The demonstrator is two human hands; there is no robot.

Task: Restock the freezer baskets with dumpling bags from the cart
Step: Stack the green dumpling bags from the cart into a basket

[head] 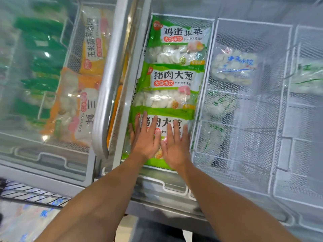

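Hands flat on nearest green-and-white plastic dumpling bag (162,135).
Left hand (146,141) and right hand (174,147) pressed it, fingers straight toward 12 o'clock, inside white wire-mesh freezer basket (208,81).

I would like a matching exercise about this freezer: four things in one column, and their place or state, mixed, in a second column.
Things:
1. nearest green bag
2. farthest green bag
3. blue-print bag
4. orange bag

Places or states:
A. under the closed glass lid
B. pressed by both hands (left, right)
C. in the basket right of the green bags
D. at the far end of the basket

Pairs: 1-B, 2-D, 3-C, 4-A
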